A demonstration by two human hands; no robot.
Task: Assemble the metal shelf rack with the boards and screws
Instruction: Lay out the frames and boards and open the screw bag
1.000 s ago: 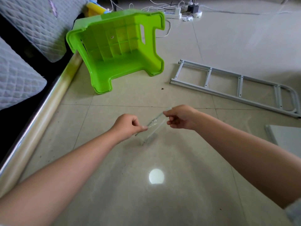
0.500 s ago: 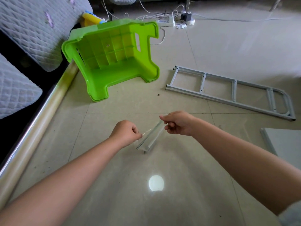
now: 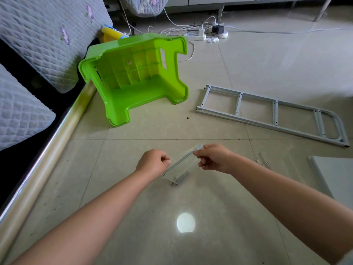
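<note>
A small clear plastic bag [image 3: 180,165] hangs just above the tiled floor between both hands. My left hand [image 3: 152,163] pinches its near left end and my right hand [image 3: 212,158] pinches its far right end. What the bag holds is too faint to tell. A grey metal side frame [image 3: 275,113] of the rack lies flat on the floor to the right. A pale board [image 3: 336,173] lies at the right edge, partly cut off. Small clear items [image 3: 262,161] lie on the floor between my right arm and the board.
A green plastic stool [image 3: 137,79] lies tipped on its side ahead on the left. A bed with quilted grey cushions [image 3: 38,41] and a metal rail [image 3: 49,148] runs along the left. A power strip [image 3: 196,36] with cables sits at the back.
The view has tilted upward, showing more of the room's back. Both hands keep pinching the clear bag, which has stretched and tilted slightly between them.
</note>
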